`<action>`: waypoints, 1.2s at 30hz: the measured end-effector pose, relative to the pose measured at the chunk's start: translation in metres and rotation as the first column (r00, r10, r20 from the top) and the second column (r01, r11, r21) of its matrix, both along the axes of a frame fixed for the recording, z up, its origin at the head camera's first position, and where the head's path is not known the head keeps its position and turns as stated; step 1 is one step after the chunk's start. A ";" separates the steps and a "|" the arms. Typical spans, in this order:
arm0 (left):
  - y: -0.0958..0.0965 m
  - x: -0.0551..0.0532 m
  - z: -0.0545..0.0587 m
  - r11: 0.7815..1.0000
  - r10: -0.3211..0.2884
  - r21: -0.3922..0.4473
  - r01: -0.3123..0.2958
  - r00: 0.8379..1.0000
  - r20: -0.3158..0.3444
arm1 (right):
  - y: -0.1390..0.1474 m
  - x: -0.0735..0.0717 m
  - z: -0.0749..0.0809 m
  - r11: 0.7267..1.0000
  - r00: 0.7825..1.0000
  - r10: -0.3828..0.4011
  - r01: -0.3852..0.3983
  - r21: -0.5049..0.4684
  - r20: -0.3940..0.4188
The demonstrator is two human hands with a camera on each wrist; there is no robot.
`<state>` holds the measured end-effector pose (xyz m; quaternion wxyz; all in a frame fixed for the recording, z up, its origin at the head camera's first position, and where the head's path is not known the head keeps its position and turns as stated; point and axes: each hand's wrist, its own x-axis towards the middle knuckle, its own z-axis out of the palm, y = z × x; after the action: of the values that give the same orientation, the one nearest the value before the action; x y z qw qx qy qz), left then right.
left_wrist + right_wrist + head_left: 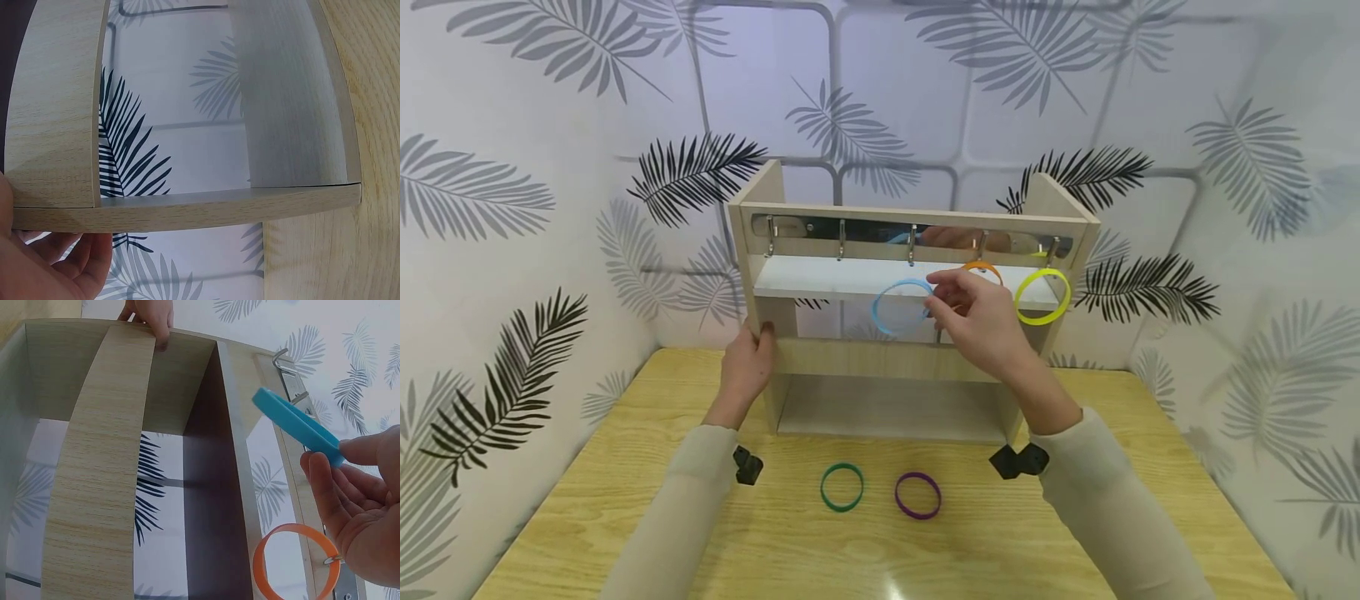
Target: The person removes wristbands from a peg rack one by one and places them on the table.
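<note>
A light blue wristband (pixel 886 310) is pinched between the thumb and fingers of my right hand (pixel 988 321), held in front of the wooden shelf's (pixel 880 360) hook rail (pixel 880 237). In the right wrist view the blue band (pixel 294 425) is tilted, apart from the hooks. An orange wristband (pixel 265 569) hangs from a hook beside that hand, and a yellow wristband (pixel 1043 319) hangs on the rightmost hook. My left hand (pixel 748 367) grips the shelf's left side panel (pixel 187 215), fingers behind it and thumb toward the front.
On the wooden table (pixel 775 533) before the shelf lie a green wristband (pixel 823 492) and a purple wristband (pixel 937 497). The two left hooks (pixel 771 236) carry no bands. A leaf-patterned wall (pixel 880 83) stands close behind the shelf.
</note>
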<state>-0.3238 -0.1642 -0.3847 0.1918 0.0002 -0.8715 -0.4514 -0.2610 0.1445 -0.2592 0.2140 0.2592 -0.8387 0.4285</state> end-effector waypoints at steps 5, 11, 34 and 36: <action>-0.001 -0.001 -0.001 1.000 -0.001 -0.001 0.001 1.000 -0.004 | 0.001 0.004 -0.004 1.000 1.000 0.014 -0.014 0.016 -0.018; -0.002 -0.001 -0.001 1.000 -0.007 -0.018 0.007 1.000 -0.021 | 0.002 0.009 -0.009 0.999 1.000 0.008 -0.008 0.045 -0.012; -0.001 0.000 -0.002 1.000 -0.016 -0.021 0.015 1.000 -0.024 | 0.027 0.016 -0.052 0.988 0.983 0.092 -0.110 0.111 0.157; -0.001 0.000 -0.002 1.000 -0.016 -0.021 0.015 1.000 -0.022 | 0.029 0.016 -0.055 0.988 0.981 0.090 -0.110 0.112 0.170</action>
<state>-0.3238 -0.1655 -0.3868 0.1980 -0.0135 -0.8739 -0.4437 -0.2450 0.1734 -0.3140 0.1060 0.2772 -0.8638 0.4072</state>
